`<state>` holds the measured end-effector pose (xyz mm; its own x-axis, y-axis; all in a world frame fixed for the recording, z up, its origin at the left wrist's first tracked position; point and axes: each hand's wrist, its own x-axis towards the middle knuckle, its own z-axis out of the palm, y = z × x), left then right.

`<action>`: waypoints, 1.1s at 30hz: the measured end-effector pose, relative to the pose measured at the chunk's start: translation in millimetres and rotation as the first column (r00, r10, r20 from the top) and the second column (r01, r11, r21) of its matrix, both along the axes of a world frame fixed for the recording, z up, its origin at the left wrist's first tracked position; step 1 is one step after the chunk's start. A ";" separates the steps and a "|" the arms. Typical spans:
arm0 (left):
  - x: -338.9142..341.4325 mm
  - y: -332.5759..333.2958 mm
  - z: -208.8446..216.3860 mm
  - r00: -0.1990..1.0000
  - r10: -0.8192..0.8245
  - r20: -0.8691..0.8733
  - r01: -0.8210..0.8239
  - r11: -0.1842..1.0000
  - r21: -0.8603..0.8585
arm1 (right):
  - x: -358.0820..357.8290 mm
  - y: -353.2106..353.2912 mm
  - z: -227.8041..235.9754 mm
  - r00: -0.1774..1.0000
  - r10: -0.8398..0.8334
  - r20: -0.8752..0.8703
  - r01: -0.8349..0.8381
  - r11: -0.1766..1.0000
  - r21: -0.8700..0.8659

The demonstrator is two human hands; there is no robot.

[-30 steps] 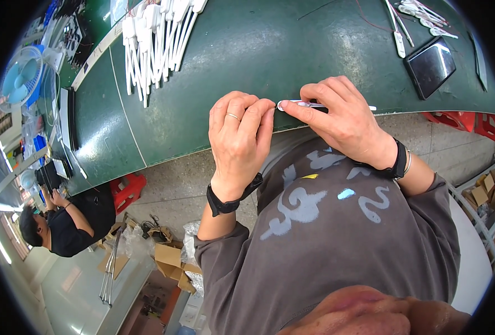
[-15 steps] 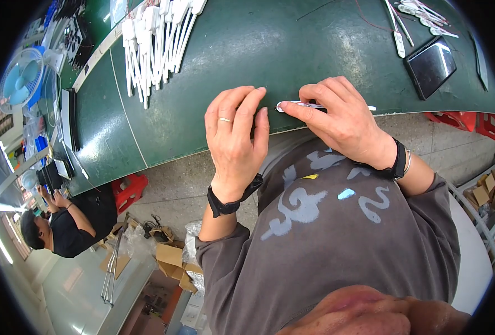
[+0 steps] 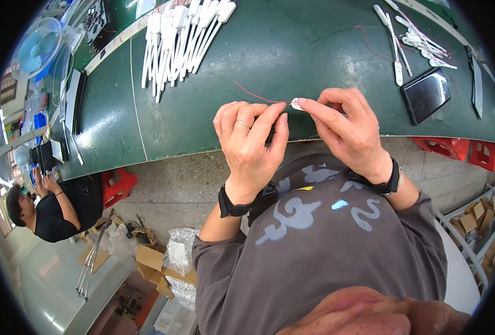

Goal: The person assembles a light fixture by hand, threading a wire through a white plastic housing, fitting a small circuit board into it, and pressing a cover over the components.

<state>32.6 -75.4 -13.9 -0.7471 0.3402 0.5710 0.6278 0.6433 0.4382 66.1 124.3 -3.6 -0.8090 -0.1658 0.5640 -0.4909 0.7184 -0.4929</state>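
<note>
My right hand (image 3: 349, 129) pinches a small white part with a rounded end (image 3: 296, 104) between thumb and fingers; the rest of it is hidden behind the hand. A thin red wire (image 3: 252, 94) and a thin black wire (image 3: 235, 94) run leftward from that end, over the green tabletop. Close by, my left hand (image 3: 253, 142) is closed, its fingertips on the wires right beside the white end. Both hands are over the near edge of the green table (image 3: 175, 131).
Many white stick-like parts with broad heads (image 3: 183, 42) lie in a pile at the far left. At the right are a black phone-like device (image 3: 426, 95), more white parts with wires (image 3: 420, 39) and red stools (image 3: 443, 147) below. Another person (image 3: 58, 206) sits at left.
My left hand has moved from beside the white part to its wires, closing on them. The red and black wires now show. My view has shifted slightly.
</note>
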 end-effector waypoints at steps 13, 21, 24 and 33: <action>-5.6 19.3 4.6 0.998 -0.061 0.027 0.057 0.989 0.137 | 8.0 12.6 8.0 1.000 -0.003 -0.004 0.003 1.000 0.002; 3.3 28.4 8.1 0.998 -0.029 0.047 0.020 0.983 0.181 | 13.3 16.2 6.5 1.000 0.013 -0.011 -0.013 1.000 0.019; 7.3 32.4 3.5 0.988 -0.039 0.150 -0.009 0.953 0.304 | 15.5 16.3 7.3 1.000 0.006 -0.006 -0.006 1.000 0.017; -0.7 3.8 7.3 0.910 -0.055 0.410 -0.054 0.967 0.248 | 10.5 20.0 3.2 1.000 -0.011 0.010 0.012 0.993 -0.121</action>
